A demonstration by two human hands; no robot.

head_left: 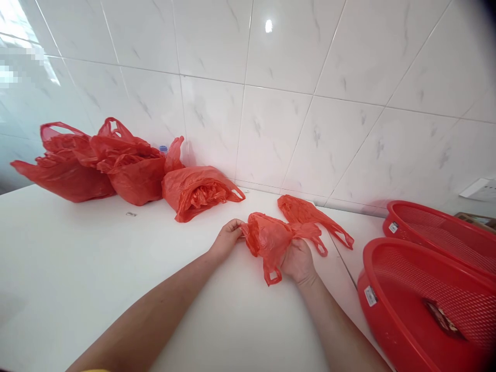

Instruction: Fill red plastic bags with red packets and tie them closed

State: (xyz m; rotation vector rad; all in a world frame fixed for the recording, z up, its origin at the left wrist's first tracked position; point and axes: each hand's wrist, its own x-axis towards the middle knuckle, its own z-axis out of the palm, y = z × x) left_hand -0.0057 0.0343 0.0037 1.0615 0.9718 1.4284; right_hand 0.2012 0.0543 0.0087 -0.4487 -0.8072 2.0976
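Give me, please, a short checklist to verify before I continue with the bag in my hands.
1. Left hand on the held bag: ok, fingers pinch its edge.
2. Right hand under the bag: ok, though its fingers are mostly hidden.
3. Handles in view: ok, two loops show.
4. Held bag empty inside: cannot tell.
5. Hands apart from the front basket: ok, it stands to the right.

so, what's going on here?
Someone's left hand pinches the left edge of a red plastic bag over the white table; the right hand is against its handle side. Another red bag lies behind it, toward the tiled wall. Three bulging red bags sit farther left, two red baskets to the right.
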